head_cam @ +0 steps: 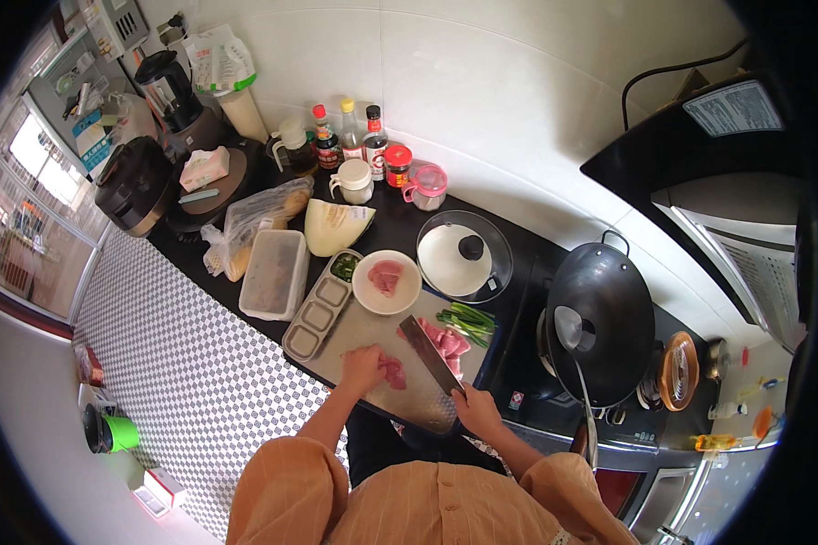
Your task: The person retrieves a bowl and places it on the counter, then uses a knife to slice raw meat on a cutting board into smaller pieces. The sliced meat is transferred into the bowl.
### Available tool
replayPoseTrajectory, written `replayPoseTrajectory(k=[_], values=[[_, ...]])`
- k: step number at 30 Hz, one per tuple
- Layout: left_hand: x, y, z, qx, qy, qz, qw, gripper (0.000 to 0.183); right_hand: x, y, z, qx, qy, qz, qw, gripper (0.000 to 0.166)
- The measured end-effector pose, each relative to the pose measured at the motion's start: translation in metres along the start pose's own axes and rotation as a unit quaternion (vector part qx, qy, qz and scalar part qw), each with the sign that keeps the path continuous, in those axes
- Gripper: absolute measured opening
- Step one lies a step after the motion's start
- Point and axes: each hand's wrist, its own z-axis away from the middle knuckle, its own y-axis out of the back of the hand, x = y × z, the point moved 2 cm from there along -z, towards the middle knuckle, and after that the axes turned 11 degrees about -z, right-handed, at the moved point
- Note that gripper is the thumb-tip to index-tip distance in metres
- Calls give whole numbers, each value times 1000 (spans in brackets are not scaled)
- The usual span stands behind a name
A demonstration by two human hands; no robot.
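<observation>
My right hand grips the handle of a cleaver, whose blade slants up and left across the metal cutting board. Beside the blade lie sliced pieces of raw meat, with cut green onions at the board's upper right. My left hand rests with its fingers on a smaller piece of raw meat. Above it a white bowl holds more raw meat. A divided metal tray at the board's left edge has chopped greens in its top compartment.
A black wok with a metal ladle sits on the stove at right. A glass lid lies behind the board. To the left are a lidded plastic container, a piece of melon and bagged food. Sauce bottles line the wall.
</observation>
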Motion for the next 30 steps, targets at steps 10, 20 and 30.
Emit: replayPoseTrajectory(k=[10,20,30], values=[[25,60,5,46,19,177,983,22,-3,10,-1,13,3,-22,1000,23],[36,28,40,126,-141,142,972,17,10,5,-2,-6,7,-13,1000,24],[35,11,-17,135,18,68,988,20,8,4,5,-16,-29,-12,999,24]])
